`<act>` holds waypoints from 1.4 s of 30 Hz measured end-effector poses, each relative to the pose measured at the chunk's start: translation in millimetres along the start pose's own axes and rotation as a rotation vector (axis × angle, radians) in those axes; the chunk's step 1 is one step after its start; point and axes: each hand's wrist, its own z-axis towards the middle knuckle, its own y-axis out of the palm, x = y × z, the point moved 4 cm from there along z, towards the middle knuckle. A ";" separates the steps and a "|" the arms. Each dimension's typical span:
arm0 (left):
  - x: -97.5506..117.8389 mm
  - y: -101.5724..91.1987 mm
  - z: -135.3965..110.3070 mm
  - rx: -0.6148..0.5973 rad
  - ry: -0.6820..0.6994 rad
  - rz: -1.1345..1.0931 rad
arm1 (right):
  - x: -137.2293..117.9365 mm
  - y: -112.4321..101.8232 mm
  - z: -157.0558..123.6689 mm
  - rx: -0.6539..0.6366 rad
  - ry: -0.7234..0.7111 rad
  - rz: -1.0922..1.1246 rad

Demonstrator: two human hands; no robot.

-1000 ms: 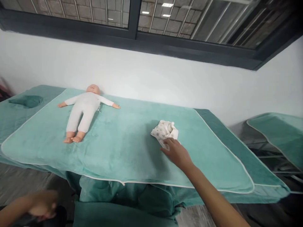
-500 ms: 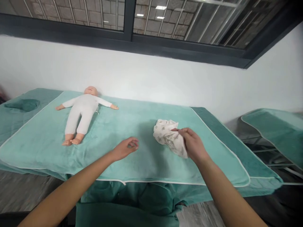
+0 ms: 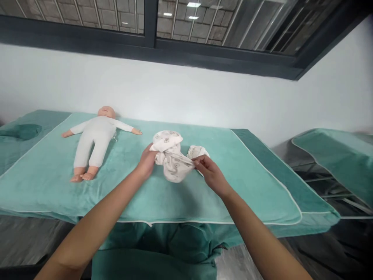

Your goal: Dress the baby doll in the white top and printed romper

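A crumpled white cloth (image 3: 177,165) with small printed figures, perhaps a baby garment, hangs bunched between my hands over the bed. My left hand (image 3: 147,161) is closed on its left side, the fingertips partly hidden by the folds. With a pinch, my right hand (image 3: 208,169) pulls the right edge taut. Just behind the right fingers shows another white bunch of cloth (image 3: 198,151); whether it joins the held piece I cannot tell. A baby doll (image 3: 96,138) in a white long-sleeved suit lies on its back to the left, arms spread, apart from both hands.
A light green cover with white piping (image 3: 247,194) lies over the bed against the white wall. A darker green bundle (image 3: 21,131) rests at the far left. Another green-covered bed (image 3: 338,151) stands at the right. Above runs a dark window frame (image 3: 204,58).
My right hand has brought the printed cloth leftward and up from the bed. My left hand, empty before, now grips its left side. The white bunch behind has come into view.
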 end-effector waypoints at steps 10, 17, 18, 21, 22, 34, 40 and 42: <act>-16.4 -61.7 -4.5 0.225 -0.190 0.035 | 99.1 -49.5 27.1 0.209 0.150 -0.907; -47.1 25.4 -5.0 -0.086 -0.286 -0.101 | 33.1 -87.0 43.2 0.541 0.015 -0.023; -51.3 40.9 -4.9 -0.193 -0.334 -0.108 | 10.4 -86.7 40.2 0.582 -0.064 0.049; -57.8 70.7 -2.6 -0.434 -0.427 -0.005 | -43.9 -69.3 26.3 0.607 -0.248 0.126; -56.7 72.0 0.0 -0.431 -0.420 0.035 | -51.8 -58.4 21.7 0.584 -0.269 0.106; -27.5 -51.7 -24.1 -0.064 -0.161 0.200 | 53.0 96.2 -22.5 -0.199 -0.108 -0.002; 6.6 -71.6 -20.7 0.019 -0.078 0.224 | 82.5 41.5 6.2 0.217 -0.131 -0.439; 22.9 -70.7 -19.4 -0.012 0.005 0.347 | 100.0 17.4 9.5 0.226 -0.086 -0.680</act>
